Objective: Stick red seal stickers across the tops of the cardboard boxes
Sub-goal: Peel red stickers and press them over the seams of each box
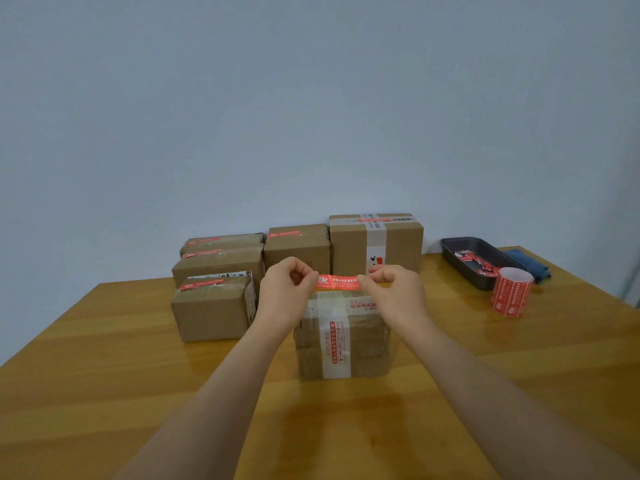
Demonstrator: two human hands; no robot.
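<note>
A red seal sticker (337, 283) is stretched flat between my two hands, just above the far top edge of a taped cardboard box (343, 337) in the middle of the table. My left hand (285, 292) pinches the sticker's left end. My right hand (393, 292) pinches its right end. Whether the sticker touches the box top I cannot tell. Behind and to the left stand several cardboard boxes, each with a red sticker on top, among them a near-left box (213, 310) and a tall back box (375, 242).
A roll of red stickers (510, 292) stands on the right of the wooden table (104, 375). Behind it lies a dark tray (450, 249) holding torn backing scraps, with a blue cloth (530, 263) beside it. A pale wall rises behind the table.
</note>
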